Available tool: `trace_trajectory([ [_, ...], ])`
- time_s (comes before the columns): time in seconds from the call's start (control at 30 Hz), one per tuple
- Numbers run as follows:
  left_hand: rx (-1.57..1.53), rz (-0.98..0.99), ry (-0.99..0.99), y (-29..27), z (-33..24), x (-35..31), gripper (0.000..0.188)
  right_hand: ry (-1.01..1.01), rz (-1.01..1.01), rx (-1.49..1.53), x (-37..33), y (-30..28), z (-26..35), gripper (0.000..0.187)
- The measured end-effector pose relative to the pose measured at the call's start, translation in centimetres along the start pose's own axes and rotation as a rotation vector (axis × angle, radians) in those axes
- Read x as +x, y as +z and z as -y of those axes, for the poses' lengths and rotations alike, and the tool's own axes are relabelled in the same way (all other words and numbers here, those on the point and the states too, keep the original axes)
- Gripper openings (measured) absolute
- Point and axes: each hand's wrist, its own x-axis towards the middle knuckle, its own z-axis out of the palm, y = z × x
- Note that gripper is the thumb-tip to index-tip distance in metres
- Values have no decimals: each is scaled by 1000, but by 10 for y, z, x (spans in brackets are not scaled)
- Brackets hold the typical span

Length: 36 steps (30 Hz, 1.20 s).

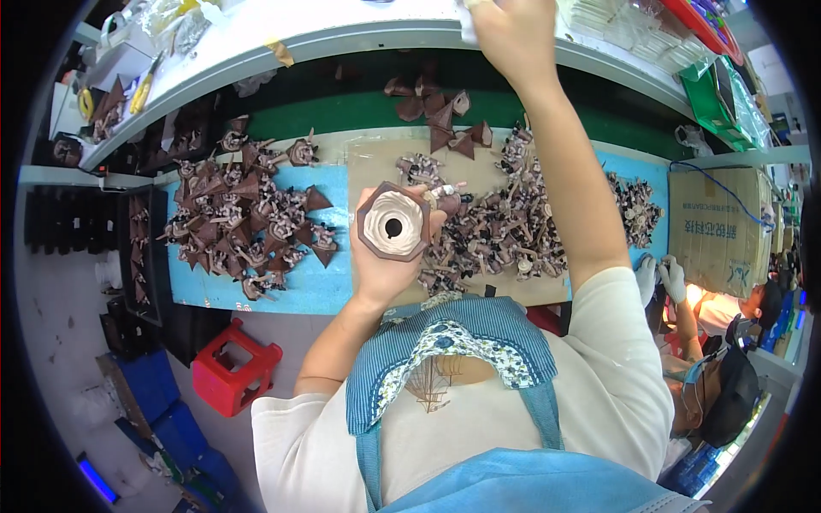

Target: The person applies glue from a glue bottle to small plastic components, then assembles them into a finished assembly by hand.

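Note:
My left hand is closed around a brown figurine held up over the table. Its underside faces up: an angular brown rim, a pale ridged hollow and a dark round hole in the middle. My right arm stretches far forward over the shelf. My right hand is at the top edge of the picture, its fingers curled and partly cut off. A bit of white shows beside these fingers, too little to name. Similar brown and beige figurines lie in a heap to the right of my left hand.
Another figurine heap covers the table's left part, on a blue mat. Several brown pieces lie behind. A white shelf crosses above. At right stand a cardboard box and a gloved co-worker. A red stool stands lower left.

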Motion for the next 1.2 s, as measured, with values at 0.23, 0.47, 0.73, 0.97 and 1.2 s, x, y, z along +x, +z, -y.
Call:
trace_trajectory([
  [0.23, 11, -3, 29, 0, 3, 0, 32, -504, 32, -575, -26, -7, -19, 31],
  [0.47, -203, 63, -198, 11, -4, 5, 37, 373, 618, 404, -155, -69, -18, 72],
  [0.73, -359, 382, -275, 14, -11, -2, 67, 702, 358, 545, -183, -98, 9, 48],
  [0.97, -265, 493, -193, 9, -10, -12, 79, 580, 426, 366, -174, -112, 32, 39],
  [1.2, -247, 504, -172, 16, -16, -15, 65, -38, 773, -154, -155, -93, 58, 34],
])
